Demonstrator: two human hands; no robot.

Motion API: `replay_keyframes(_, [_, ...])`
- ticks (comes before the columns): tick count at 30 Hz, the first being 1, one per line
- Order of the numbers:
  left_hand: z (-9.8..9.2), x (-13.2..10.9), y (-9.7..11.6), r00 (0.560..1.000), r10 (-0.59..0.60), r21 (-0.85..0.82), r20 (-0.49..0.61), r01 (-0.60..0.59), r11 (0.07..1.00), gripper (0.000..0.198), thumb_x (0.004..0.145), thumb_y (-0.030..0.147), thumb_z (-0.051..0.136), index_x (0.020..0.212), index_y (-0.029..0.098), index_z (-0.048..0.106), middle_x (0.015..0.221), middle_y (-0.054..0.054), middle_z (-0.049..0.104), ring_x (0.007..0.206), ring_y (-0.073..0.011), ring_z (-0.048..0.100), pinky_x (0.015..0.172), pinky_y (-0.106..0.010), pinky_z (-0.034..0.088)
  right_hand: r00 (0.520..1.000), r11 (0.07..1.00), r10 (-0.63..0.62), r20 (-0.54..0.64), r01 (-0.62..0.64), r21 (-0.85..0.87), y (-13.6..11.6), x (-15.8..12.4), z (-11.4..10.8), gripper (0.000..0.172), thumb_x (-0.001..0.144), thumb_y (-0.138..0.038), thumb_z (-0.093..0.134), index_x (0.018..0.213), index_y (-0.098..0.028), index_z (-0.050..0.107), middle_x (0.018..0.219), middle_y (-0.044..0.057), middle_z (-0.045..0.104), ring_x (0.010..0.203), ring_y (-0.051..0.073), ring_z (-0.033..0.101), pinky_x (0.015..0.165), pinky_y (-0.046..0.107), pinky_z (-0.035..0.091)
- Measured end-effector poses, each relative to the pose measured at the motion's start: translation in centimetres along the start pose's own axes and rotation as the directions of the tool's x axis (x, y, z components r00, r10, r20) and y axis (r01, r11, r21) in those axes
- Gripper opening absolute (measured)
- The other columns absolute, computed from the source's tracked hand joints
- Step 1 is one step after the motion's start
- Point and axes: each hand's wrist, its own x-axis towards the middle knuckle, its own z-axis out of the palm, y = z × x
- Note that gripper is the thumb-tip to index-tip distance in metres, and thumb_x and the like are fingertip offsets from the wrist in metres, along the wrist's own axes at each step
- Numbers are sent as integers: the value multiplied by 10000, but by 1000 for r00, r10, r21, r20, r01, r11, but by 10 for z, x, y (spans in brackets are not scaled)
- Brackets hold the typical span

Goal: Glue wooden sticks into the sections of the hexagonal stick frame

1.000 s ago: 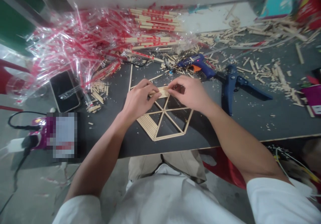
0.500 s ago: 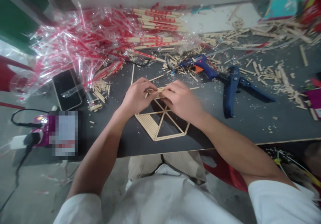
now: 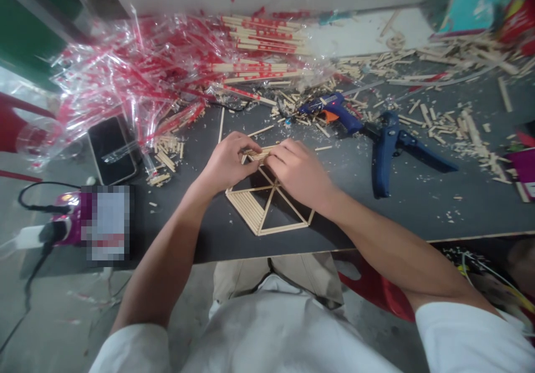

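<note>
A six-sided frame (image 3: pixel 271 206) of thin wooden sticks lies on the dark table, with spokes meeting in its middle. Its near-left section is filled with a row of parallel sticks (image 3: pixel 246 208). At the far edge, more wooden sticks (image 3: pixel 262 153) lie side by side between my hands. My left hand (image 3: pixel 232 161) has thumb and forefinger closed on these sticks from the left. My right hand (image 3: pixel 298 169) is bent over their right end with its fingers together, hiding the frame's far-right part. The exact contact of the right fingertips is hidden.
A blue glue gun (image 3: pixel 334 108) and a blue hand cutter (image 3: pixel 387 153) lie to the right among stick offcuts (image 3: pixel 472 130). Clear-and-red wrappers (image 3: pixel 137 72) and bundled sticks (image 3: pixel 267 35) are heaped behind. A phone (image 3: pixel 112 150) and a purple power block (image 3: pixel 69 217) are left.
My right hand has shifted slightly down and its fingers have flattened over the sticks. My left hand stays nearly in place, and the frame has hardly moved.
</note>
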Motion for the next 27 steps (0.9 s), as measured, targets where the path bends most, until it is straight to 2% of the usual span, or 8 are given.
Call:
replay_keyframes(4, [0,1,-1,1000,-7,-6,0,7,1000,172,823,237,754,991,202,766,1051,-56,705,791,-140,592,774,-292,527,1000,1000,2,9,-2,0,0,0,0,297,1053,-111,481,950,-156,756,1011,129,743,1001,277,552,899,422,468])
replay_keyframes(11, [-3,2,-6,999,-31,-44,31,33,998,158,835,240,744,984,195,767,1021,-53,700,629,-85,508,656,-265,475,1000,1000,-2,10,1,32,5,-2,0,271,1047,-127,510,935,-167,754,993,114,733,976,265,549,893,412,470])
replay_keyframes(14, [-5,1,-4,998,-49,-63,28,51,997,138,861,231,702,980,193,761,1034,-53,715,621,-80,500,637,-254,464,1000,998,4,-3,-4,70,6,-2,1,259,1039,-128,525,931,-179,755,981,108,728,987,266,555,901,416,471])
replay_keyframes(17, [-7,0,-1,999,-52,-53,-9,51,997,139,876,238,678,979,197,761,1033,-51,722,650,-94,529,657,-260,475,999,988,31,-27,-27,152,11,-1,-2,250,1050,-205,546,904,-194,749,963,105,728,976,267,576,902,423,483])
replay_keyframes(20, [-7,-1,1,999,-21,15,-34,22,1000,143,894,248,660,976,196,765,955,-40,712,680,-119,559,699,-282,484,990,962,105,-91,-78,263,24,-2,-8,255,1061,-268,535,918,-208,736,960,102,739,954,265,613,904,436,495])
replay_keyframes(24, [-6,-2,3,1000,23,97,-16,-21,995,160,937,294,647,985,192,761,938,-46,714,696,-140,588,712,-298,483,946,912,286,-152,-220,346,47,-3,-14,199,1035,-264,540,914,-219,691,941,88,748,878,245,659,832,401,502])
replay_keyframes(27, [-4,-2,3,995,88,107,-39,-83,991,270,1038,319,519,973,187,745,1006,-74,743,871,-183,675,807,-306,507,918,876,375,-129,-306,372,56,-2,-12,198,1016,-271,534,857,-236,645,876,69,734,807,230,653,773,378,489])
